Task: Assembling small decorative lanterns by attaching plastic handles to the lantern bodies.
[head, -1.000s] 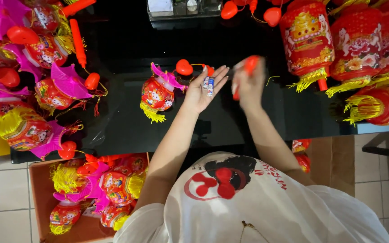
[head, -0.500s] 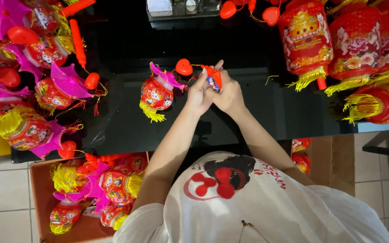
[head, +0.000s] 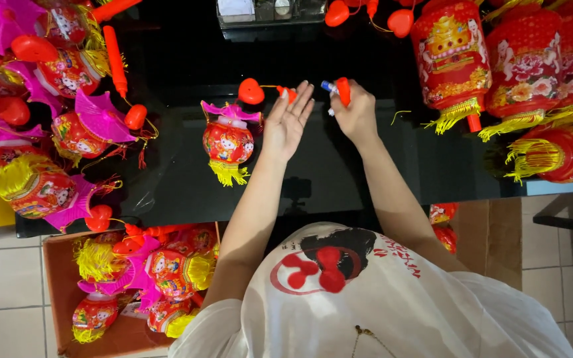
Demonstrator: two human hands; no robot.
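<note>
**Desk:** What are the fingers doing?

**Operator:** I see the right hand (head: 356, 114) clenched around a small red handle (head: 343, 89) with a blue-and-white bit at its tip, held just above the black table (head: 167, 179). The left hand (head: 286, 126) is released, palm showing and fingers (head: 302, 101) spread. It grasps nothing, and its fingertips are right by the orange stick (head: 286, 93) that joins a red heart piece (head: 251, 91).

**Desk:** Which step is that?

**Operator:** I'd judge it's fitting work on the handle, done in the right hand alone. The small red lantern (head: 228, 140) with its yellow tassel lies on the table just beside the left wrist. Any next move calls for a steady pinch, since the bit is tiny.

**Desk:** Containers?

**Operator:** The cardboard box (head: 53, 292) on the floor at the lower left holds a heap of red, pink and yellow lanterns. The clear tray (head: 270, 18) at the far edge holds small items I cannot make out.
</note>
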